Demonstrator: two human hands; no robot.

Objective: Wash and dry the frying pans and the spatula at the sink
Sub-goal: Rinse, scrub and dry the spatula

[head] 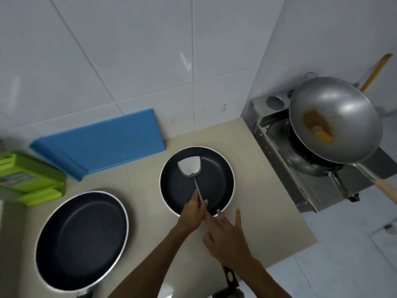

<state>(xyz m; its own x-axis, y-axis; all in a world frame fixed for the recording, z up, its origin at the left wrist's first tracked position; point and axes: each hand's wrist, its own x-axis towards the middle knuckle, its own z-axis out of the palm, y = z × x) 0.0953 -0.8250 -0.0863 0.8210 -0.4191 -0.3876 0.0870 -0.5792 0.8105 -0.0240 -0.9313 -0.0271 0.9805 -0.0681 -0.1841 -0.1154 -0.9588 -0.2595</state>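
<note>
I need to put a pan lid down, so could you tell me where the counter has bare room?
Bare counter lies between the smaller pan and the stove, and right of both hands. A narrower strip separates the pans. The left, by the green board, is crowded.

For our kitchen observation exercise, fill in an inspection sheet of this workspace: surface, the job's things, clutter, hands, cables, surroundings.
Surface: beige countertop, dry-looking, against a white tiled wall.
Job's things: small frying pan with the metal spatula blade resting inside; large frying pan to its left, empty. No sink in view.
Clutter: blue board leaning at the wall; green boards at far left.
Hands: left hand grips the spatula handle; right hand open, fingers spread, beside it.
Cables: nothing seen.
Surroundings: metal stove at right carrying a wok with orange-brown residue.
</note>
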